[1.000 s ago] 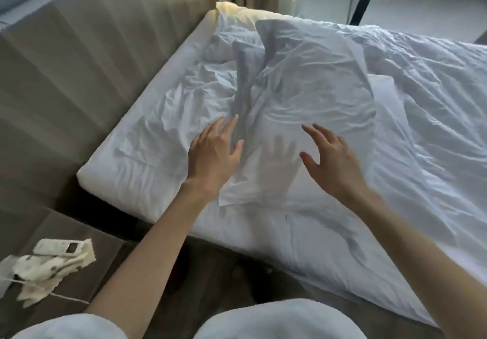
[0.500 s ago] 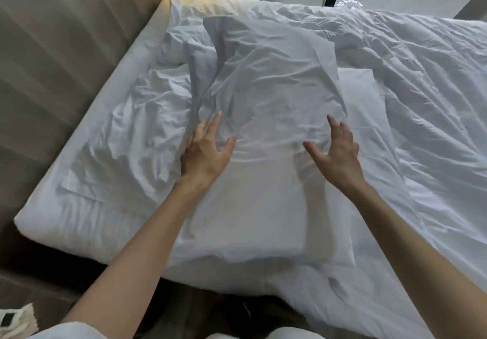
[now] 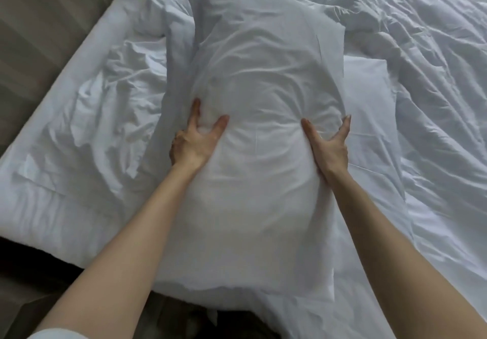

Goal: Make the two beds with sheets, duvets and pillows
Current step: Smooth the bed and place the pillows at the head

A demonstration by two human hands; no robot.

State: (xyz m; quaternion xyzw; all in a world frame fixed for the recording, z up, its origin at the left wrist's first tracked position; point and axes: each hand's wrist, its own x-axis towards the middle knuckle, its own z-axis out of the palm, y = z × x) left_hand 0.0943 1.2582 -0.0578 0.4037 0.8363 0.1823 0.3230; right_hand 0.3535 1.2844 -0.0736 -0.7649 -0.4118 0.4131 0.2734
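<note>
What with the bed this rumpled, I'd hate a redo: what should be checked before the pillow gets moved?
1. Left hand grips the pillow: ok, thumb and fingers dig into its side.
2. Right hand grips it too: ok, fabric bunches between thumb and fingers.
3. Pillow's near end tucked shut: cannot tell.
4. Sheet smooth on the left: not ok, crumpled.
5. Duvet spread flat: not ok, rumpled on the right.
6. Second pillow free of the held one: cannot tell, the held pillow overlaps its edge.
</note>
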